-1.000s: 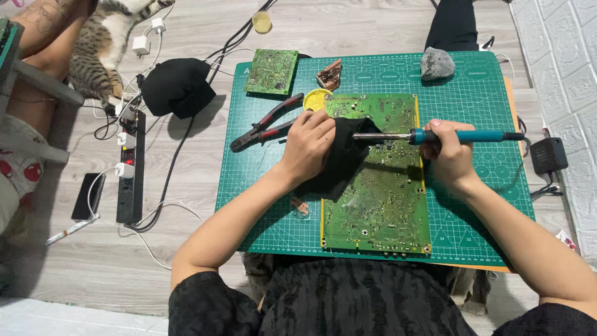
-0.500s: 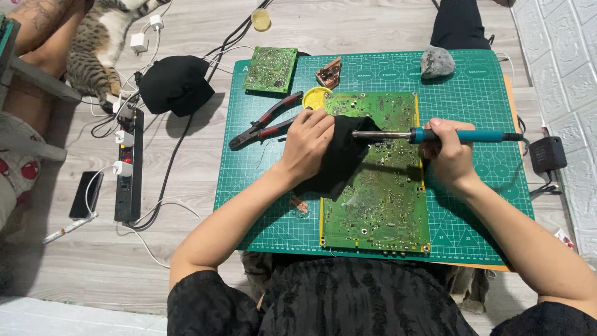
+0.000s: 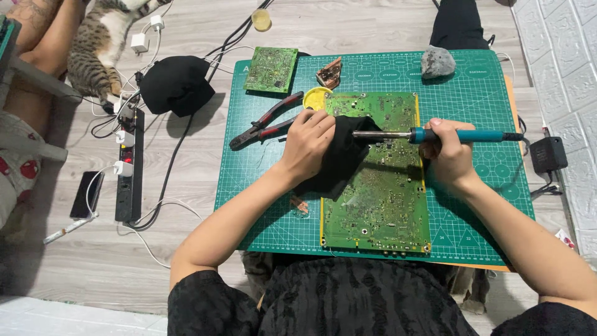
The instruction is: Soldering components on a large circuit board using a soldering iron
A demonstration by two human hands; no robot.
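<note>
Iron [image 3: 457, 134] lies level in my right hand [image 3: 449, 155], fingers closed round its handle, tip pointing left at the cloth [image 3: 339, 163] my left hand [image 3: 308, 142] grips against the board [image 3: 379, 193]. Left hand sits nearer the tip.

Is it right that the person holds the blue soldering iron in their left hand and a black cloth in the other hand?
Not quite. The head view shows the blue soldering iron in the right hand, not the left. The left hand is the one holding the black cloth, over the big green circuit board.
</note>
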